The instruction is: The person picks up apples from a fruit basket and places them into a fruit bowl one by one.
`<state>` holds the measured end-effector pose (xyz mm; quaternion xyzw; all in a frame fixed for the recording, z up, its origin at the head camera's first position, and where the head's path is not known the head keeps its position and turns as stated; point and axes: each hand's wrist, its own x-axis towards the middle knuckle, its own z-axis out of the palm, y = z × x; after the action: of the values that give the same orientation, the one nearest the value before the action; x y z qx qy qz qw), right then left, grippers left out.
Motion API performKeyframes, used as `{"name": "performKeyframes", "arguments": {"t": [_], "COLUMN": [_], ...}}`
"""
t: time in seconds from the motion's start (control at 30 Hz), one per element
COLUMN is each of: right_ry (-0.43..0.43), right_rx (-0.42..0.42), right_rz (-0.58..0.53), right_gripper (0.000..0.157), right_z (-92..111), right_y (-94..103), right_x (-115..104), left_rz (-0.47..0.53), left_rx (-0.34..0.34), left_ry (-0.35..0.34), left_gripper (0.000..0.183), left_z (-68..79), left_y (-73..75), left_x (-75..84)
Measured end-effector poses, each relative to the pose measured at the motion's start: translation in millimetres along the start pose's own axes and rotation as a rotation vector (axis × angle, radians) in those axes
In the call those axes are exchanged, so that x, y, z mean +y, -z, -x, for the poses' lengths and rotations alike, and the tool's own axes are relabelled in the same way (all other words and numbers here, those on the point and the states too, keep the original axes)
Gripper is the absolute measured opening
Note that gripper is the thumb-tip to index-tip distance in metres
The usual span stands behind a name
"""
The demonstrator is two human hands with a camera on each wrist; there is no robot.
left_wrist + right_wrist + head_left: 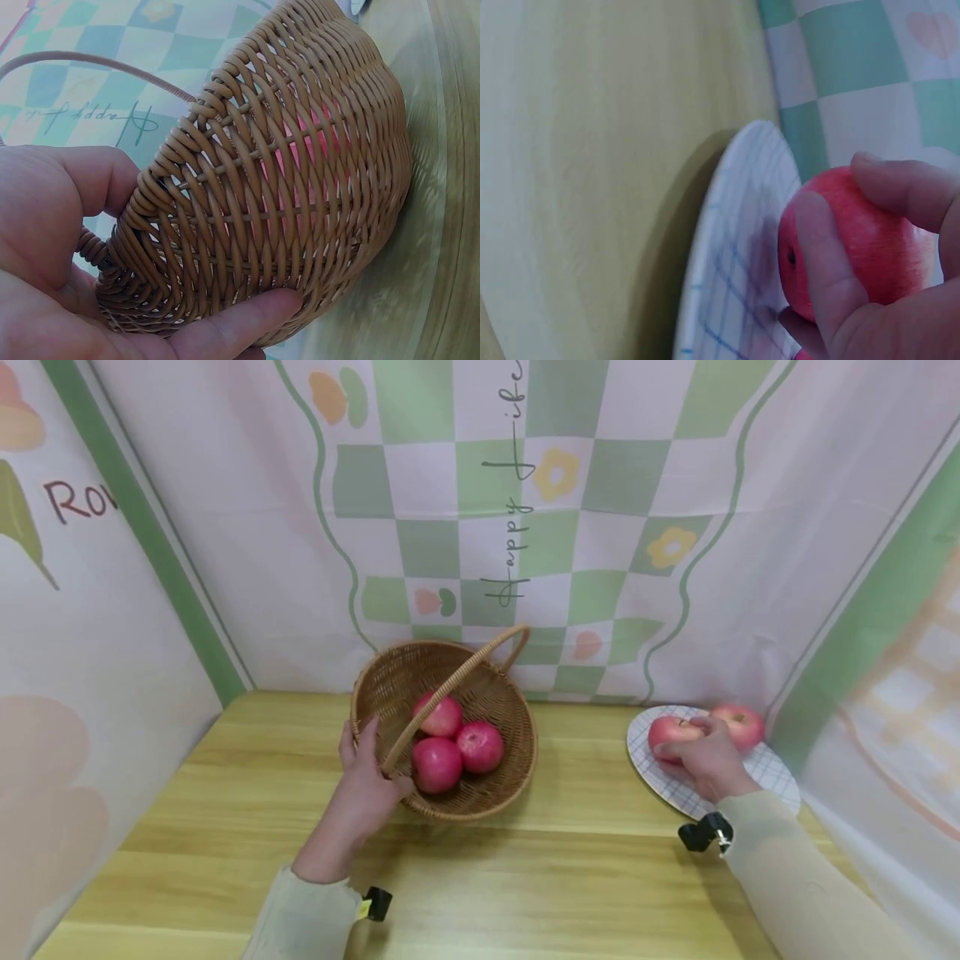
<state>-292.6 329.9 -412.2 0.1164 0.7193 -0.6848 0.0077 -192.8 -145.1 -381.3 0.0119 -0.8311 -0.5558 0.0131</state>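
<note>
My left hand [367,795] grips the near left rim of a brown wicker basket [517,781], beside the foot of its arched handle [461,675]. In the left wrist view the thumb and fingers lie on both sides of the woven wall [247,187], with red showing through the weave. Three red apples lie in the basket, one apple [437,765] nearest me. At the right, my right hand [716,762] holds a paler red apple [885,247] between thumb and fingers over a checked oval plate [780,781]. Whether this apple touches the plate I cannot tell.
A second apple [742,727] sits at the plate's far right side, just behind my right hand. The wooden table [570,885] runs back to a printed cloth [495,510] close behind the basket. Cloth walls also stand at the left and right.
</note>
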Motion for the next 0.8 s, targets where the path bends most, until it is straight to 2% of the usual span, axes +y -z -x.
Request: {"name": "performKeyframes", "arguments": {"t": [0.13,0.23,0.33,0.47,0.6,0.8], "right_ry": [0.060,0.083,0.082,0.073,0.058,0.064], "right_rx": [0.042,0.055,0.067,0.136,0.203,0.221], "right_rz": [0.068,0.066,0.006,-0.022,0.020,0.029], "right_gripper": [0.101,0.095,0.085,0.077,0.071,0.070], "right_z": [-4.1,-7.1,-9.0,-8.7,-9.1,-10.6], "right_y": [0.1,-0.9,-3.0,-6.8,-11.0,-12.0], "right_x": [4.8,5.4,4.4,3.1,4.7,7.7], "left_rz": [0.005,0.009,0.013,0.021,0.021,0.026], "left_rx": [-0.004,-0.005,-0.001,0.001,0.004,0.004], "left_ry": [0.005,0.005,0.005,0.005,0.017,0.023], "left_gripper": [0.104,0.104,0.104,0.105,0.106,0.107], "left_z": [0.1,0.3,0.4,0.4,-0.4,-1.0], "left_y": [-0.3,-0.3,-0.5,-0.8,-1.0,-0.9], "left_x": [0.7,1.2,1.2,1.5,0.9,0.2]}}
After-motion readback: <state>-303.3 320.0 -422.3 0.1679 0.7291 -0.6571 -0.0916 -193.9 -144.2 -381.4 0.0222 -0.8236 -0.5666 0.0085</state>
